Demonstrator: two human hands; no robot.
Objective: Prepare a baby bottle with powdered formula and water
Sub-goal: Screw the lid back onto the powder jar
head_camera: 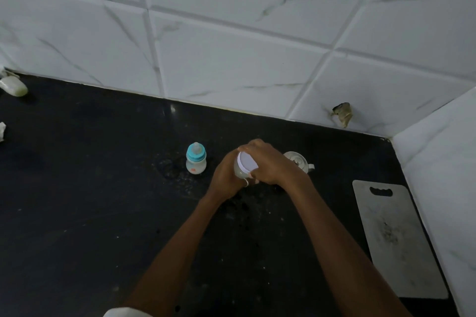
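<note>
- Head view: the left grip (226, 175), a bare hand, is clenched round the pale body of a small jar (239, 174), fingers wrapped on its nine o'clock side, with a ring (246, 183) on one finger.
- The right grip (270, 165) grasps the jar's white lid (247, 162) from the three o'clock side, fingers curled over the far rim and thumb at the near edge.
- The lid sits on the jar; whether the jar's base touches the counter (77, 188) cannot be told, since both hands hide it.
- The baby bottle (196, 159) stands upright on the dark counter at nine o'clock from the jar, near it but apart from the hands, its teal collar and clear teat on.
- A white lidded pot (300, 161) stands just behind the right wrist at three o'clock, partly hidden.
- A pale cutting board (394, 239) lies flat at four o'clock, against the side wall.
- A pale soap-like lump (14, 86) lies far off at ten o'clock, by the tiled wall (231, 46).
- A chipped hole (342, 113) shows in a tile at two o'clock.
</note>
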